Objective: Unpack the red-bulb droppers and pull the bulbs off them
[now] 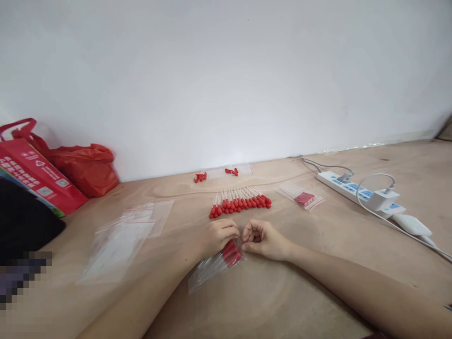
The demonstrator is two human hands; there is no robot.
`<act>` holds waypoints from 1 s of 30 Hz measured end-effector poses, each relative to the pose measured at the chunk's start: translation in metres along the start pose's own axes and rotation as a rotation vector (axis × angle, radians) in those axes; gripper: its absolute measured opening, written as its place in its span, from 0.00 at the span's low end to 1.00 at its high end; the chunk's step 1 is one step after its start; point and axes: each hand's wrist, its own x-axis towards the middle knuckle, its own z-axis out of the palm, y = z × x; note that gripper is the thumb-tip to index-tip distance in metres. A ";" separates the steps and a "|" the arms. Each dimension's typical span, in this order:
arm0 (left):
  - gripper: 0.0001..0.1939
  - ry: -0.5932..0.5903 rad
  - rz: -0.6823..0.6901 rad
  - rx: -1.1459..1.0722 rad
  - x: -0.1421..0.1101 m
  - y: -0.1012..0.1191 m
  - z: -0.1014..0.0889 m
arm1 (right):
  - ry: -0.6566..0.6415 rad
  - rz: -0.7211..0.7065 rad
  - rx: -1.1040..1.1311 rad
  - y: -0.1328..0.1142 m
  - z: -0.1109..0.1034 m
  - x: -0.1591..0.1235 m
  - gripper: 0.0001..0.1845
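A clear zip bag [208,272] lies slanted on the table in front of me, with several red-bulbed glass droppers [231,253] inside, bulbs toward its right end. My left hand [219,235] rests over the bag's upper side, fingers curled closed on its edge. At the bag's right end, my right hand [263,239] pinches the plastic between thumb and fingers. Just beyond both hands, a row of loose droppers [242,202] lies with red bulbs toward me and clear tubes pointing away.
Flat zip bags [122,240] are spread at the left. A filled dropper bag [300,196] lies to the right, near a white power strip [348,188] with cables. Loose red bulbs [200,177] are by the wall. Red bags [84,165] and a black item [24,221] stand far left.
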 end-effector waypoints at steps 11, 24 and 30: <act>0.09 0.026 -0.049 -0.013 0.002 0.005 -0.004 | -0.042 -0.308 -0.419 -0.012 -0.003 -0.006 0.04; 0.09 0.002 -0.076 -0.007 0.001 0.004 -0.004 | -0.019 -0.329 -0.505 -0.008 -0.005 -0.005 0.05; 0.14 0.025 0.076 0.024 0.002 0.000 -0.004 | -0.080 -0.418 -0.514 -0.009 -0.006 -0.006 0.06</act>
